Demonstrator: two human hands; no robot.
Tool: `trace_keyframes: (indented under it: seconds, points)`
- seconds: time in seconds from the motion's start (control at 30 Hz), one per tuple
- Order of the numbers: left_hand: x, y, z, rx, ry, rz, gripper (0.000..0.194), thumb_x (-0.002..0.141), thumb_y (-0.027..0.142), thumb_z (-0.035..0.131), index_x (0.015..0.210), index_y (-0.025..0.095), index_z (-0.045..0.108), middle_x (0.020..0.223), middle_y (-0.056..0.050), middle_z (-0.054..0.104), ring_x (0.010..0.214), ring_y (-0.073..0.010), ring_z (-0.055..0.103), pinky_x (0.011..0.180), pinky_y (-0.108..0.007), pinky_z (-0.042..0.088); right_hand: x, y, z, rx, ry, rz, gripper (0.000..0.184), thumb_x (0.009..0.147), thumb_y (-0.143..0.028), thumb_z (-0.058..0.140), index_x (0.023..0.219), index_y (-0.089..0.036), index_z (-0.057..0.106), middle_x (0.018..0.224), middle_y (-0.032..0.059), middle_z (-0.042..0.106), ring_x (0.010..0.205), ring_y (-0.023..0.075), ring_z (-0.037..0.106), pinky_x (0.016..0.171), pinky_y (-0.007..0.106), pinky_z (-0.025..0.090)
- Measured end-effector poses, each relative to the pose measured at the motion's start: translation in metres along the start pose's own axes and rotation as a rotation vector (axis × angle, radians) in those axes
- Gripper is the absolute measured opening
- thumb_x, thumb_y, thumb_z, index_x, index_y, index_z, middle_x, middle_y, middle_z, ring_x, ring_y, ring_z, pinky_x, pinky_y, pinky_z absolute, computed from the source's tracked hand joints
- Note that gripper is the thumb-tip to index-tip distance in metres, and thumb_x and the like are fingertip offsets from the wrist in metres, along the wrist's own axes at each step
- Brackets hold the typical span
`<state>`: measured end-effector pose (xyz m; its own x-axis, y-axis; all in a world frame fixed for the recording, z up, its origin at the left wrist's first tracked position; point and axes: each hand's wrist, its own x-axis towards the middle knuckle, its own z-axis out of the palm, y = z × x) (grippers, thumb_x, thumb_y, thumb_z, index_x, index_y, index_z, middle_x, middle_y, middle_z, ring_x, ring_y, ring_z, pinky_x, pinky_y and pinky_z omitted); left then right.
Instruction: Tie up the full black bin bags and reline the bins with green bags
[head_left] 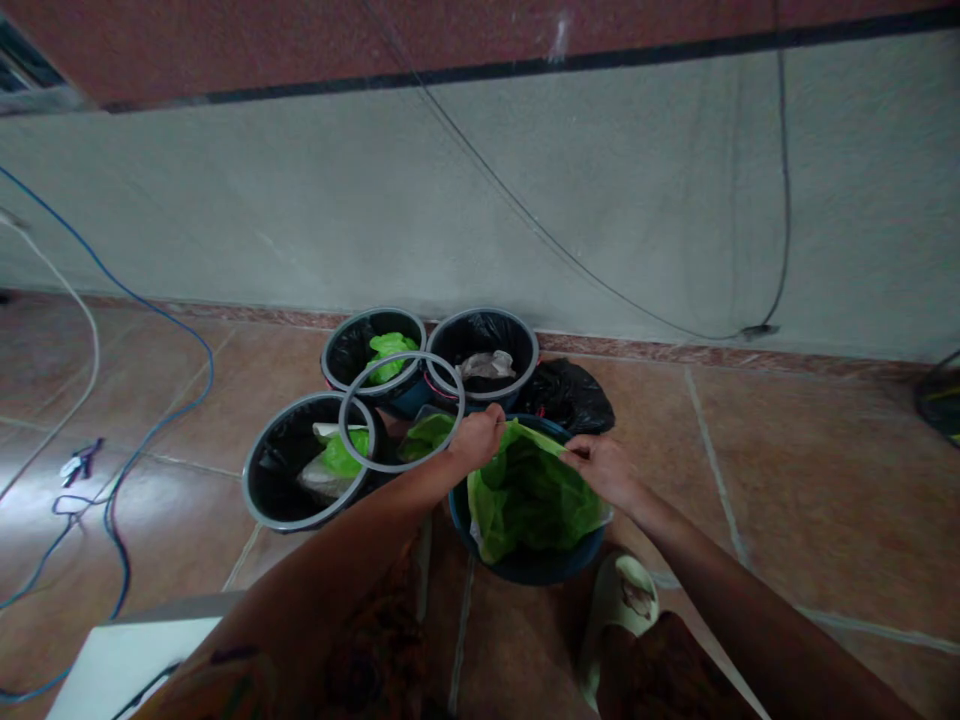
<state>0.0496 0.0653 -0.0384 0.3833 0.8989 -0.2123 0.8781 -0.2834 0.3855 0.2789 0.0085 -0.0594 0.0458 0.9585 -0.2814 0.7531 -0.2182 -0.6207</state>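
A green plastic bag [525, 500] hangs loosely inside a dark blue bin [532, 572] between my feet, its mouth spread wide. At the bag's far left edge, my left hand [478, 438] is closed with the fingertips on the plastic. My right hand [602, 466] pinches the far right edge between thumb and fingers. Just left of my left hand, a loose grey ring [390, 467] lies across the neighbouring bins. Under it, more green plastic [426, 438] shows partly. My left forearm hides some of the floor beside the blue bin.
Three black-lined bins, the front-left bin [251, 480], back-left bin [326, 355] and back-right bin [534, 350], hold crumpled bags. A black plastic bag [574, 395] lies behind the blue bin. Cables [210, 370] cross the left floor; a white box [135, 660] stands front left.
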Motion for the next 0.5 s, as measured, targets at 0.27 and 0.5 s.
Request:
trace_keyframes:
  seconds: [0.27,0.5]
  points:
    - [0.001,-0.005,-0.006,0.096,-0.01,-0.147,0.026,0.093,0.027,0.038,0.102,0.021,0.061,0.094,-0.005,0.07,0.093,-0.0187,0.066,0.082,-0.027,0.047,0.017,-0.001,0.001,0.028,0.157,0.097,0.026,0.085,-0.032,0.047,0.082,-0.02,0.07,0.076,0.0035,0.07,0.069,0.0166,0.062,0.062,0.025,0.041]
    - [0.024,0.0,-0.003,0.153,-0.054,-0.3,0.028,0.091,0.022,0.041,0.099,0.014,0.066,0.102,-0.013,0.069,0.1,-0.0217,0.065,0.086,-0.027,0.048,0.044,-0.001,0.014,0.031,0.206,0.174,0.026,0.083,-0.034,0.049,0.086,-0.021,0.072,0.081,0.0066,0.072,0.075,0.0202,0.063,0.063,0.028,0.042]
